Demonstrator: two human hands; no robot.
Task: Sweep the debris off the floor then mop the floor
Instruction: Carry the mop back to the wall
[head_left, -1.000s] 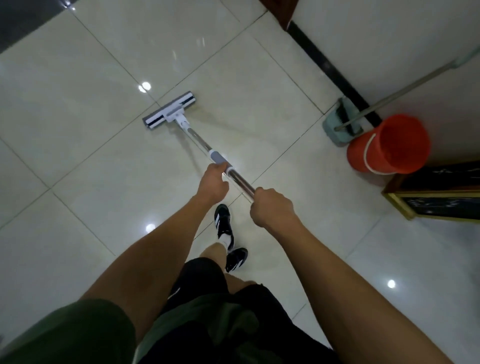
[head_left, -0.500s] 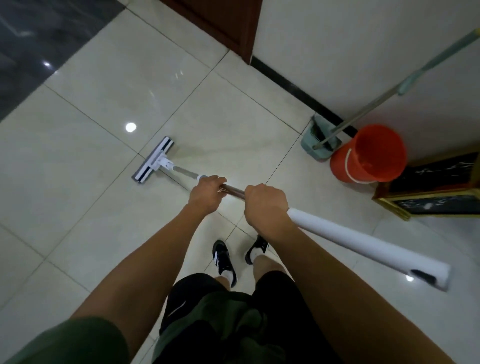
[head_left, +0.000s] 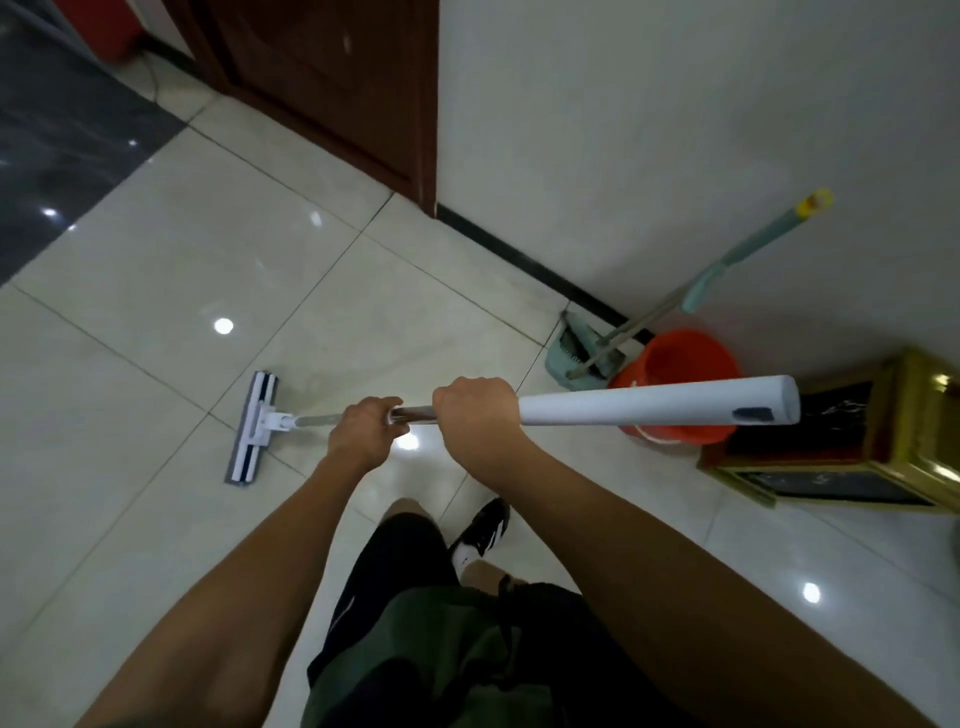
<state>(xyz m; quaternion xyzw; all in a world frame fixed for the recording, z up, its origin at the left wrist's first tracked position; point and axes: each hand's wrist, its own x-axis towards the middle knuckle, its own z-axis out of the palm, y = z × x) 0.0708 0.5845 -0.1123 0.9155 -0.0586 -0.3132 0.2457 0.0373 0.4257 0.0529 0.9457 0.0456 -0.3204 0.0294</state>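
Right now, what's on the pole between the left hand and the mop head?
Head view: only bare metal shaft separates the left hand from the mop head.

A single head-worn wide-angle camera is looking steeply down and forward from the person's own eye level, taking in both forearms, the left hand (head_left: 363, 434) and right hand (head_left: 480, 415) close beneath the lens. It is facing a tiled floor (head_left: 156, 291) toward a white wall (head_left: 649, 130) and dark door (head_left: 332, 88) at the top of frame, with straight lines bowing near the edges. No second view is sharing the scene.
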